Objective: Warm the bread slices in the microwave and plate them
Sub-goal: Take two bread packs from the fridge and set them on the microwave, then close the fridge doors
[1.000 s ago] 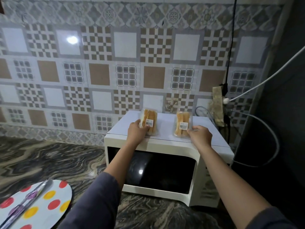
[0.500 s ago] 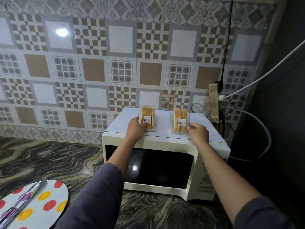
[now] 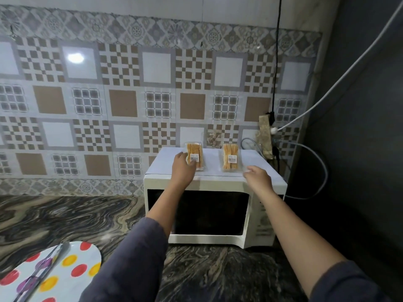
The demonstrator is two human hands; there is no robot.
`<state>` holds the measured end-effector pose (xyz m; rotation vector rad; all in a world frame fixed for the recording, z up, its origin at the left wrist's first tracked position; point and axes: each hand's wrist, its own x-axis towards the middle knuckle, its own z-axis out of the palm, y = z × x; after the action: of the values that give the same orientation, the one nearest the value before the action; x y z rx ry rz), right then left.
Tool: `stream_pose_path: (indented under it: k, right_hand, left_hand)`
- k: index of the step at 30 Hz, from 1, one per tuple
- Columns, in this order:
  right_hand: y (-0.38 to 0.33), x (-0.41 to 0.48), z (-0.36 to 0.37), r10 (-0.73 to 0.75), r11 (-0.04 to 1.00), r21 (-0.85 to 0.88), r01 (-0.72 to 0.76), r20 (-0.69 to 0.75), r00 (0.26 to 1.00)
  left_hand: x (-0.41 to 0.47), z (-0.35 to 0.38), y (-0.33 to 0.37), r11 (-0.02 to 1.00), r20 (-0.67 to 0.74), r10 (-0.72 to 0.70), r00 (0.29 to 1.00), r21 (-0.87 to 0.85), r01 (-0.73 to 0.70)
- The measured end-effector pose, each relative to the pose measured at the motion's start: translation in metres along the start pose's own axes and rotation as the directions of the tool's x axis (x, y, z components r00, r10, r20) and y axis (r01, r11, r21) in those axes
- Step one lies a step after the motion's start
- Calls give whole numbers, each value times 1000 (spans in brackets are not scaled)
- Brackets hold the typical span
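Observation:
Two clear packs of bread slices lie on top of the white microwave [image 3: 218, 183], whose dark door is closed. My left hand [image 3: 182, 168] grips the near left corner of the left bread pack [image 3: 195, 154], thumb over its label side. The right bread pack [image 3: 231, 157] lies free. My right hand [image 3: 258, 178] hovers at the microwave's front right edge, fingers relaxed and blurred, just off that pack's near right corner. A polka-dot plate [image 3: 72, 267] sits on the counter at the lower left.
Metal tongs [image 3: 41, 274] lie across the plate. The marble counter [image 3: 65, 216] stretches left of the microwave. Behind its right side hang a socket strip [image 3: 266, 138] and grey and white cables [image 3: 316, 162]. A dark wall closes off the right.
My right hand has come off the right bread pack and drawn back to the right. My left hand stays on the left pack. The camera has pulled back.

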<state>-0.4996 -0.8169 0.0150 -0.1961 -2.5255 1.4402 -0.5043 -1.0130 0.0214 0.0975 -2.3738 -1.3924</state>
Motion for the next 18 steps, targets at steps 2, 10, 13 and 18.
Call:
stream_pose_path:
  k: [2, 10, 13, 18]
  right_hand:
    - [0, -26, -8, 6, 1000, 13, -5, -31, 999]
    - [25, -191, -55, 103, 995, 25, -100, -261, 960]
    - [45, -266, -82, 165, 986, 16, -169, -307, 937]
    - [76, -401, -147, 236, 967, 36, -252, -498, 834]
  left_hand:
    - [-20, -8, 8, 999, 40, 47, 998, -9, -47]
    - [-148, -19, 27, 986, 303, 162, 939, -82, -143]
    - [-206, -10, 39, 972, 422, 233, 876, -101, -210]
    - [-326, 28, 73, 939, 615, 345, 709, -220, -266]
